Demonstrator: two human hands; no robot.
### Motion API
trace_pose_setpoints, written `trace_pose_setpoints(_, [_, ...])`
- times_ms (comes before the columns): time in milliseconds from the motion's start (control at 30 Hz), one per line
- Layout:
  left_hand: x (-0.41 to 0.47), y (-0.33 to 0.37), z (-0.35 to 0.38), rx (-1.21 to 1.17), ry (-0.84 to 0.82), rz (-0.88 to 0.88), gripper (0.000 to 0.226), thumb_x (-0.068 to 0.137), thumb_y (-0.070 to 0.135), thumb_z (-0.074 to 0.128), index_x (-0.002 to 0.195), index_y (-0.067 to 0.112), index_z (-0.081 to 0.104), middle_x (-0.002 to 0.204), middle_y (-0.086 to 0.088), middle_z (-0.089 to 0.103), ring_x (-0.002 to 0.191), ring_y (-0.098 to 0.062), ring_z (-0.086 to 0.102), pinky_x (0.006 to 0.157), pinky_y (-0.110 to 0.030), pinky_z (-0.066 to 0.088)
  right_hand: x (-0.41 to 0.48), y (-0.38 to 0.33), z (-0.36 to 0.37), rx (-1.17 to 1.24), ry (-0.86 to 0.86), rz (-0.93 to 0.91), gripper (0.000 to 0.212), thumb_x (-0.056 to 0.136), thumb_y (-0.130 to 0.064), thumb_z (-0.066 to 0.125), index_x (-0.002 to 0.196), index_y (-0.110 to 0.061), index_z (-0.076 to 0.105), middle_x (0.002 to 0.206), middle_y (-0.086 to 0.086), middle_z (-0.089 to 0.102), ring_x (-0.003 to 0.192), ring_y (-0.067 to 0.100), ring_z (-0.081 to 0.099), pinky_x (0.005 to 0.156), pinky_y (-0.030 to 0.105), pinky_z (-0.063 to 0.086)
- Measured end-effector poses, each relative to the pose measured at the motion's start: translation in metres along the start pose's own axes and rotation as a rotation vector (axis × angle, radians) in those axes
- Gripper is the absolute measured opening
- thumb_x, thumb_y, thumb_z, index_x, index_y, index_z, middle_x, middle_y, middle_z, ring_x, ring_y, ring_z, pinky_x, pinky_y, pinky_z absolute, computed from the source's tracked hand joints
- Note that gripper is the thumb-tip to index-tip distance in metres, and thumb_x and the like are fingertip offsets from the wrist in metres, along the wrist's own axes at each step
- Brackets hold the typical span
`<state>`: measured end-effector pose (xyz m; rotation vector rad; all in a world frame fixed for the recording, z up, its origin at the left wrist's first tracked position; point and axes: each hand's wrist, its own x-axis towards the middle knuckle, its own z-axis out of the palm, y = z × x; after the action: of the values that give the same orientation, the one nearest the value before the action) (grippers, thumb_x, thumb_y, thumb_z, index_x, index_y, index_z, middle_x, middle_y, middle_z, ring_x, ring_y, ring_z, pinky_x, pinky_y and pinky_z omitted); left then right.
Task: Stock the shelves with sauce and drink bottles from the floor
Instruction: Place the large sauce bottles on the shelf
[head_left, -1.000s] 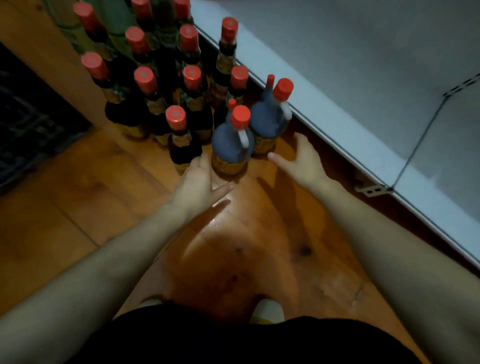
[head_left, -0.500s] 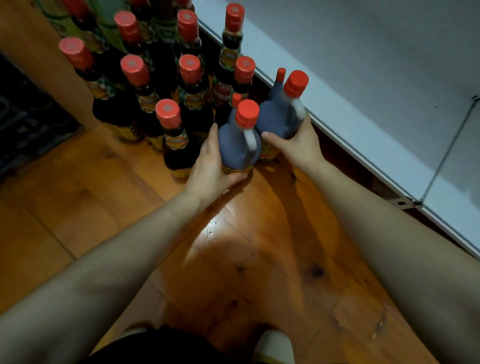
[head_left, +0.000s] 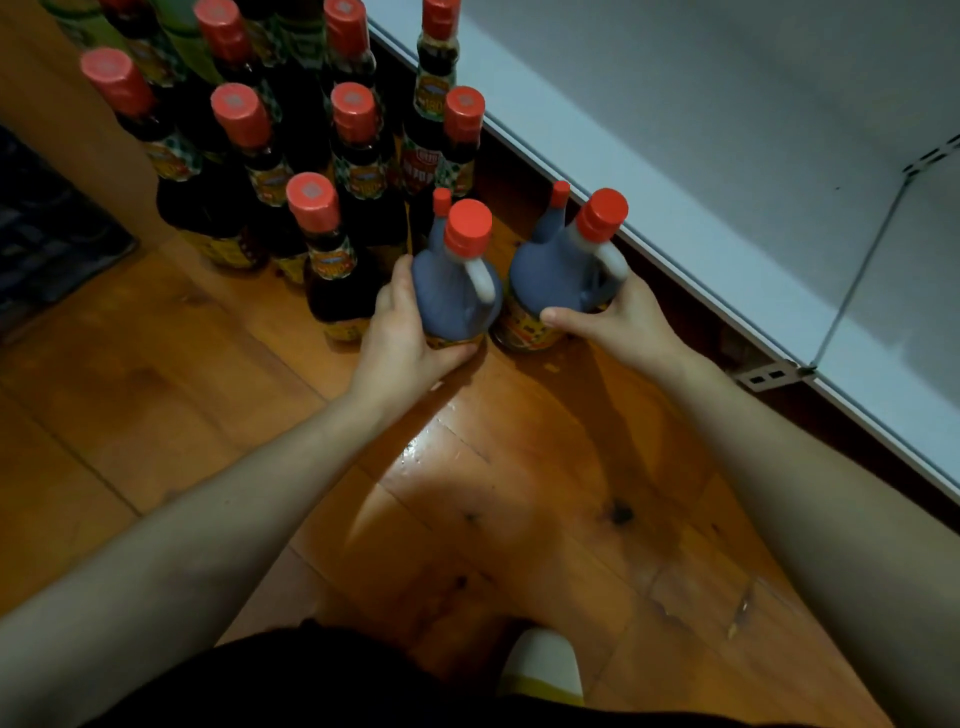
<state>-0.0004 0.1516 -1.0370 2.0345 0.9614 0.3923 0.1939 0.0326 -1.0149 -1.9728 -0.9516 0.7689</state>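
From the head camera, the left hand (head_left: 402, 332) is wrapped around the lower body of a dark, handled sauce jug with a red screw cap (head_left: 457, 291), thumb on the near side at the base and fingers curled round the far left side, clamped on it. The right hand (head_left: 618, 322) grips a second dark handled jug with a red cap (head_left: 558, 270), thumb pressed across the yellow label near its base and the other fingers hidden behind the jug on the shelf side, so it too is closed on the jug. The two jugs stand upright just beside each other with a narrow gap between them; whether their bases rest on the glossy orange wooden plank floor (head_left: 519, 493) cannot be told.

A cluster of tall dark glass sauce bottles with red shrink-wrapped caps (head_left: 311, 208) stands on the floor toward the far left, the nearest one almost touching the left hand's jug. Along the right runs the pale grey metal shelf board (head_left: 675, 171), its front edge just beside the right jug. A dark mat (head_left: 47, 234) lies at the left edge of the floor.
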Motion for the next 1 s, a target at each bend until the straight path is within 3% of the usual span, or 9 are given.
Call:
trace_pose_setpoints(233, [-0.018,-0.003,-0.001,-0.007,-0.012,-0.007,0.108,0.068,0.028,0.080,0.146,0.006,0.008,0.147,-0.017,0.026,0.135,-0.029,0.028,0.102,-0.027,0.027,-0.033,0.008,0.008,0.054,0.098,0.056,0.088,0.069,-0.029,0.079,0.142,-0.019,0.031,0.144,-0.002,0.040,0.132,0.010,0.038,0.108,0.035,0.037])
trace_pose_setpoints(367, [-0.017,-0.015,-0.002,-0.035,-0.019,0.028,0.109,0.067,0.024,0.082,0.146,0.007,0.009,0.146,-0.016,0.027,0.135,-0.025,0.025,0.097,-0.011,0.017,-0.043,0.012,0.026,0.109,0.251,0.123,0.095,0.067,-0.034,0.080,0.142,-0.015,0.026,0.144,0.001,0.038,0.131,0.013,0.038,0.108,0.035,0.037])
trace_pose_setpoints(433, [-0.017,-0.021,0.000,-0.078,-0.029,-0.013,0.111,0.066,0.023,0.082,0.147,0.010,0.007,0.150,-0.012,0.023,0.138,-0.021,0.022,0.099,-0.012,0.015,-0.047,0.015,0.035,0.121,0.287,0.108,0.088,0.065,-0.030,0.082,0.136,-0.018,0.032,0.136,-0.007,0.043,0.125,0.006,0.042,0.103,0.025,0.038])
trace_pose_setpoints(500, [-0.015,-0.027,0.004,-0.124,-0.055,-0.036,0.114,0.064,0.022,0.083,0.147,0.011,0.005,0.152,-0.009,0.020,0.140,-0.019,0.020,0.101,-0.012,0.016,-0.049,0.018,0.045,0.128,0.316,0.098,0.079,0.064,-0.025,0.083,0.125,-0.031,0.033,0.121,-0.021,0.044,0.110,-0.010,0.045,0.092,0.009,0.038])
trace_pose_setpoints(567, [-0.010,-0.031,0.006,-0.159,-0.084,-0.027,0.117,0.062,0.020,0.084,0.147,0.013,0.004,0.152,-0.006,0.021,0.140,-0.017,0.022,0.102,-0.013,0.019,-0.047,0.018,0.052,0.147,0.358,0.100,0.079,0.063,-0.022,0.084,0.118,-0.040,0.030,0.115,-0.027,0.043,0.105,-0.016,0.045,0.088,0.006,0.038])
trace_pose_setpoints(667, [-0.004,-0.032,0.005,-0.195,-0.119,0.002,0.115,0.061,0.020,0.084,0.146,0.017,0.007,0.142,0.011,0.027,0.132,-0.004,0.026,0.104,-0.018,0.025,-0.042,0.019,0.058,0.164,0.421,0.116,0.081,0.061,-0.020,0.085,0.116,-0.039,0.028,0.110,-0.031,0.042,0.101,-0.021,0.044,0.085,0.005,0.037])
trace_pose_setpoints(767, [-0.003,-0.032,0.007,-0.213,-0.110,0.014,0.107,0.062,0.023,0.085,0.144,0.021,0.016,0.132,0.015,0.033,0.126,-0.003,0.034,0.103,-0.020,0.033,-0.038,0.021,0.061,0.168,0.453,0.110,0.080,0.062,-0.018,0.084,0.117,-0.033,0.029,0.108,-0.031,0.041,0.096,-0.030,0.042,0.079,-0.002,0.036])
trace_pose_setpoints(867, [-0.002,-0.027,0.007,-0.215,-0.085,-0.003,0.101,0.062,0.025,0.085,0.141,0.022,0.022,0.128,0.018,0.037,0.120,0.000,0.037,0.096,-0.013,0.033,-0.036,0.022,0.059,0.171,0.473,0.125,0.078,0.062,-0.021,0.085,0.121,-0.025,0.035,0.107,-0.030,0.044,0.095,-0.028,0.044,0.077,-0.002,0.038])
trace_pose_setpoints(1000, [-0.008,-0.014,0.001,-0.194,-0.068,-0.040,0.100,0.061,0.024,0.085,0.141,0.019,0.025,0.123,0.019,0.036,0.116,0.002,0.035,0.095,-0.015,0.031,-0.044,0.016,0.051,0.165,0.477,0.171,0.077,0.061,-0.024,0.085,0.121,-0.026,0.036,0.107,-0.032,0.045,0.096,-0.021,0.047,0.078,-0.001,0.040])
